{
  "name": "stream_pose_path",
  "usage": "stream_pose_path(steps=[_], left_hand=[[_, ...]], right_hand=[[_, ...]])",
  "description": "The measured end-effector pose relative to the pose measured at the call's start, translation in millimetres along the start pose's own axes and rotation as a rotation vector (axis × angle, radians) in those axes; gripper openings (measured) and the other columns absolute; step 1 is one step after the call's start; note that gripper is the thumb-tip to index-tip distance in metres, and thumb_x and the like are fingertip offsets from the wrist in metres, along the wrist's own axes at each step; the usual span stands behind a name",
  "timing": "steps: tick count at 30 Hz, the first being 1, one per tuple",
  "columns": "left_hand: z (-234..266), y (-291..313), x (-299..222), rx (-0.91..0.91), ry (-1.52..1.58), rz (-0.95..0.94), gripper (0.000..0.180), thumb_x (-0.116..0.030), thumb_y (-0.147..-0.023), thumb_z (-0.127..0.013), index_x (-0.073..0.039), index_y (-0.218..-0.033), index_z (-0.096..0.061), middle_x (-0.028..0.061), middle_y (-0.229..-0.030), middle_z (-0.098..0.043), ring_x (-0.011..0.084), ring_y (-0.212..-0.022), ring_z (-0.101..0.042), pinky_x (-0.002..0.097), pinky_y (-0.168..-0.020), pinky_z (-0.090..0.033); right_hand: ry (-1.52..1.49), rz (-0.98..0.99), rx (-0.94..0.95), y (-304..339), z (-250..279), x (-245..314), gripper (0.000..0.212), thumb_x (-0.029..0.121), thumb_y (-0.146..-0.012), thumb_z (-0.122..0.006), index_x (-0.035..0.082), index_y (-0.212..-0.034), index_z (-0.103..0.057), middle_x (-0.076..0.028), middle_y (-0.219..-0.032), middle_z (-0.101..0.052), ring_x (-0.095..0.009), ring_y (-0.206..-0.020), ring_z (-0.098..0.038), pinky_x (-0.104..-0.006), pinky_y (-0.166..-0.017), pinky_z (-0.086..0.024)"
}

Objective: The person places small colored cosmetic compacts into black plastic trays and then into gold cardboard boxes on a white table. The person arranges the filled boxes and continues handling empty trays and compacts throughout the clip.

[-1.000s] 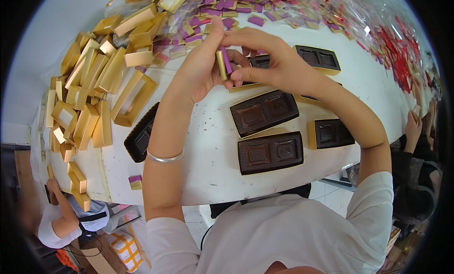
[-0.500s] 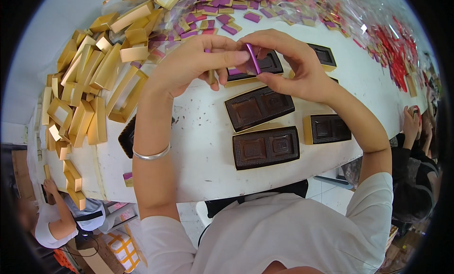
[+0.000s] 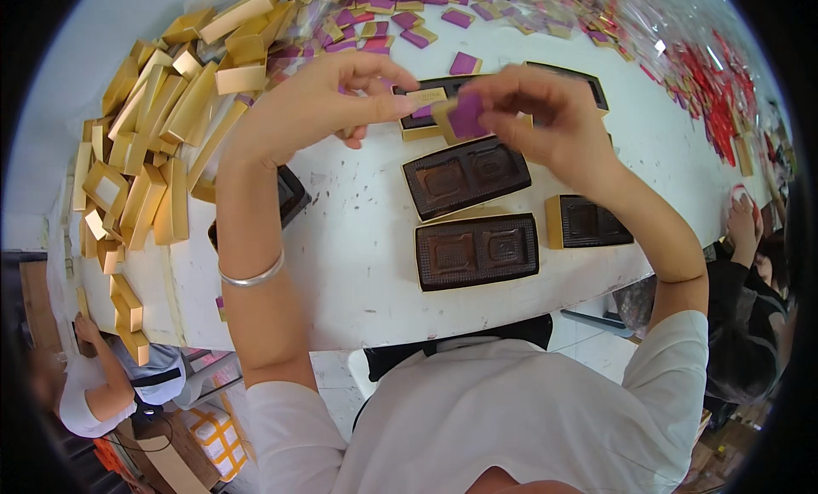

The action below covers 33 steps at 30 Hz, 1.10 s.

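Note:
My left hand (image 3: 358,98) is over the far part of the table, thumb and fingers closed. A small gold piece (image 3: 429,96) with print shows at its thumb tip, and a bit of purple shows among the fingers. My right hand (image 3: 545,119), blurred by motion, pinches a small purple-and-gold box (image 3: 465,117). Beneath both hands lies a gold-sided box with a dark plastic insert (image 3: 413,126), partly hidden. Closer to me are two similar boxes, a tilted one (image 3: 467,177) and a straighter one (image 3: 477,252), each with two moulded hollows.
More dark-insert boxes lie at right (image 3: 592,221) and far right (image 3: 588,86); another is partly behind my left forearm (image 3: 292,194). Empty gold sleeves (image 3: 145,200) pile up at left. Purple-and-gold boxes (image 3: 417,35) and red ribbons (image 3: 720,110) cover the far side. People sit at both ends.
My hands have moved apart from the purple piece they were both at; it is now in my right hand, turned with its purple face showing. My left hand has shifted slightly left.

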<state>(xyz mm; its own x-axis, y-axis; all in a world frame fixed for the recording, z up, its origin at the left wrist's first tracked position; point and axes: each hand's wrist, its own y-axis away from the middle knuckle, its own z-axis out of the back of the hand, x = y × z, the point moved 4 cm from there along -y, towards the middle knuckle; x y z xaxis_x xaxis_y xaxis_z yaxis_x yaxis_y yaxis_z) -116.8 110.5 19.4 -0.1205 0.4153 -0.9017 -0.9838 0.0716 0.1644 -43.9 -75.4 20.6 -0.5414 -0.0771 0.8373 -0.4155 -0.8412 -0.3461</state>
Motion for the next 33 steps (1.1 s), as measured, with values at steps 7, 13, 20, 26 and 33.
stream_pose_path(steps=[7,13,20,26,33], left_hand=[[-11.7,0.0,5.9,0.142,-0.278,0.179,0.036,-0.031,-0.078,-0.065,-0.004,-0.101,-0.063,0.0008,-0.070,-0.058,0.0060,-0.058,-0.051,0.0196,-0.049,-0.042],[-26.9,-7.9,16.2,0.291,-0.331,0.230,0.031,-0.029,-0.079,-0.062,-0.003,-0.096,-0.065,0.0030,-0.074,-0.064,0.0074,-0.062,-0.056,0.0223,-0.052,-0.045],[-29.1,-14.2,22.9,0.318,-0.373,0.227,0.025,-0.021,-0.077,-0.060,-0.004,-0.093,-0.065,0.0019,-0.070,-0.064,0.0075,-0.066,-0.056,0.0236,-0.054,-0.045],[-33.5,-14.3,23.8,0.314,-0.351,0.220,0.021,-0.020,-0.077,-0.059,-0.003,-0.089,-0.064,0.0019,-0.069,-0.063,0.0085,-0.066,-0.057,0.0257,-0.055,-0.045],[-22.8,-13.9,9.2,0.093,-0.284,0.138,0.033,-0.036,-0.084,-0.057,-0.004,-0.092,-0.062,0.0010,-0.067,-0.059,0.0059,-0.059,-0.054,0.0212,-0.053,-0.045]], right_hand=[[0.713,0.537,0.295,33.6,-48.8,7.7,0.021,0.007,-0.064,-0.064,0.001,-0.084,-0.060,-0.007,-0.081,-0.052,-0.024,-0.077,-0.053,-0.0343,-0.064,-0.045],[0.486,0.275,0.310,13.1,-43.9,-4.3,0.009,0.006,-0.073,-0.066,0.006,-0.080,-0.060,-0.007,-0.086,-0.053,-0.023,-0.082,-0.053,-0.0365,-0.069,-0.041],[0.300,0.220,0.333,9.1,-48.5,-3.7,0.018,-0.004,-0.071,-0.064,0.001,-0.088,-0.061,-0.009,-0.089,-0.053,-0.027,-0.084,-0.053,-0.0358,-0.072,-0.044],[0.470,0.242,0.442,12.1,-40.8,-3.3,0.010,-0.001,-0.073,-0.065,0.001,-0.081,-0.060,-0.009,-0.086,-0.055,-0.025,-0.079,-0.055,-0.0342,-0.068,-0.045],[0.231,-0.244,0.518,3.0,-38.6,-22.2,0.010,0.009,-0.079,-0.066,0.000,-0.080,-0.060,-0.007,-0.066,-0.053,-0.011,-0.064,-0.048,-0.0269,-0.060,-0.040]])
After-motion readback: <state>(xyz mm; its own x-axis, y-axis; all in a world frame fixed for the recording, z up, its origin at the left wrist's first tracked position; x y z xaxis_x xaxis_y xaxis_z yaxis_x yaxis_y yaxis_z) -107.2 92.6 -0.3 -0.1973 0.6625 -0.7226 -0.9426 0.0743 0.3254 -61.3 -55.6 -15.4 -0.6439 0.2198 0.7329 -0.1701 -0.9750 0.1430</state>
